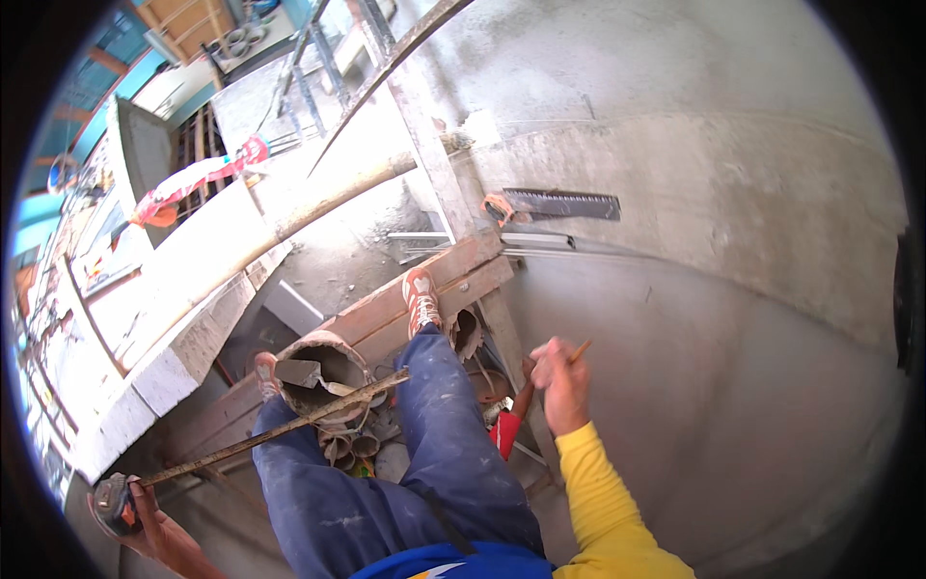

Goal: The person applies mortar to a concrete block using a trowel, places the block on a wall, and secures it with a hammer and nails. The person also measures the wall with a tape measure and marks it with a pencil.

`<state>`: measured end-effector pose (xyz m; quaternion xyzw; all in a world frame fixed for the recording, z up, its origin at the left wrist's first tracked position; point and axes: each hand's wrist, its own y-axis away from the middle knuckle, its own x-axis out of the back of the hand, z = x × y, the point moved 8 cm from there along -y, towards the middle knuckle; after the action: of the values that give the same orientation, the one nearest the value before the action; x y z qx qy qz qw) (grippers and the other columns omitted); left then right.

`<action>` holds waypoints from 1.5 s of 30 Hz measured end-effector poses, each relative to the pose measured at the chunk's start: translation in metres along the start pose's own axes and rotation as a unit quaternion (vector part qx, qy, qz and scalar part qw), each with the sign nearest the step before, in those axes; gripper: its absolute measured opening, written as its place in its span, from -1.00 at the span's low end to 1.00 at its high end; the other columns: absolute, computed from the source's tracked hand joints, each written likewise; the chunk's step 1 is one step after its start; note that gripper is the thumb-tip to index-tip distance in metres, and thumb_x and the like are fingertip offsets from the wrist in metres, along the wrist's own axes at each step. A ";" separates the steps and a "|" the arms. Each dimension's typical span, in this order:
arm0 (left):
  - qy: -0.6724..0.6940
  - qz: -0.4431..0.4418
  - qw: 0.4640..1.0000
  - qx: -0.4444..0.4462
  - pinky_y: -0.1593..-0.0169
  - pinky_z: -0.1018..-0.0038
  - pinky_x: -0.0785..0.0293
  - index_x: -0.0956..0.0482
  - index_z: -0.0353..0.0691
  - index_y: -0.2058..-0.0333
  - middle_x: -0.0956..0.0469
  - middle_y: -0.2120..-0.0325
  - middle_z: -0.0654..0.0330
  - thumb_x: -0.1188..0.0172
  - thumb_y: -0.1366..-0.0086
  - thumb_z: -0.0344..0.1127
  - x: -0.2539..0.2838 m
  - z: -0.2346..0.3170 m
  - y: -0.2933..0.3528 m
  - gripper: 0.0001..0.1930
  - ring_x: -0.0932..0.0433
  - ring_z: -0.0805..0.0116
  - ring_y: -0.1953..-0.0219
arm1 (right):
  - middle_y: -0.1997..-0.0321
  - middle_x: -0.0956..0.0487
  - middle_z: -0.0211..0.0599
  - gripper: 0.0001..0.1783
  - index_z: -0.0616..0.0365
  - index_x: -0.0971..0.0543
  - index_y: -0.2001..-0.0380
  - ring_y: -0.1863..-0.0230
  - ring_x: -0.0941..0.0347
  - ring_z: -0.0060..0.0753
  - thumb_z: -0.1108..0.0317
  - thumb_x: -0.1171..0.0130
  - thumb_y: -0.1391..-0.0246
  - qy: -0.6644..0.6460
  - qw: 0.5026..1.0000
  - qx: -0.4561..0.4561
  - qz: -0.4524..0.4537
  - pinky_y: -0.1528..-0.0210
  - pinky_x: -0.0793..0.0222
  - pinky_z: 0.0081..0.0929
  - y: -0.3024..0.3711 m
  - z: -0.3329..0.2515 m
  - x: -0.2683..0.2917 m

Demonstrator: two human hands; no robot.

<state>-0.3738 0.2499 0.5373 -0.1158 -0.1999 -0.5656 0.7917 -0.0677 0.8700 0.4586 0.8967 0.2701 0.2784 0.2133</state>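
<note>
At the lower left my left hand [162, 529] is closed around a black and orange tape measure [117, 504]. Its dirty, worn blade [280, 425] is drawn out and slants up across my legs, ending over my thigh. My right hand [562, 384], in a yellow sleeve, is closed with a pencil [581, 351] sticking out between the fingers. It is in front of the grey plastered wall; whether the pencil tip touches the wall cannot be told. Below my feet, a bucket [333, 352] holds a trowel [307, 374].
My shoes rest on wooden planks [376, 309]. A handsaw [559, 204] lies by the wall near an upright post [424, 145]. A bamboo pole [328, 198] crosses at left. Beside my right forearm is a red object [504, 433], partly hidden. More containers [365, 444] stand below.
</note>
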 end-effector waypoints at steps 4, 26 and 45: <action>-0.089 0.015 0.995 -0.040 -0.14 0.39 -0.64 -0.20 -0.24 -0.43 -0.43 -0.18 0.03 -0.32 -0.41 -0.54 -0.047 0.059 0.078 -0.30 -0.56 0.25 -0.13 | 0.58 -0.35 -0.55 -0.56 0.22 -0.62 0.30 0.51 -0.24 -0.67 0.05 -0.09 -0.52 0.009 0.999 0.017 -0.039 0.36 -0.22 -0.54 -0.088 -0.044 0.061; 0.289 -0.024 0.909 0.300 0.02 0.21 -0.70 0.01 0.09 -0.28 -0.47 0.00 0.06 -0.36 -0.18 -0.81 -0.296 0.039 0.306 -0.08 -0.65 0.18 0.03 | 0.49 -0.52 -0.31 -0.56 0.27 -0.56 -0.10 0.67 -0.11 -0.72 0.10 -0.27 -0.42 -0.019 0.942 -0.036 -0.332 0.56 -0.10 -0.65 -0.024 -0.043 -0.034; 0.481 -0.128 0.719 0.484 -0.04 0.20 -0.78 -0.40 -0.13 -0.11 -0.51 -0.03 0.13 -0.43 -0.28 -0.42 -0.320 0.020 0.291 -0.51 -0.65 0.20 -0.06 | 0.45 -0.54 -0.55 -0.75 0.19 -0.69 0.11 0.54 -0.23 -0.77 0.22 -0.22 -0.46 0.092 0.961 0.026 -0.259 0.49 -0.11 -0.65 -0.037 -0.135 -0.085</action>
<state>-0.1934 0.6274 0.4247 0.5978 -0.0512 -0.4675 0.6492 -0.2233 0.8784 0.5084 0.7721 0.5183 0.2875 0.2292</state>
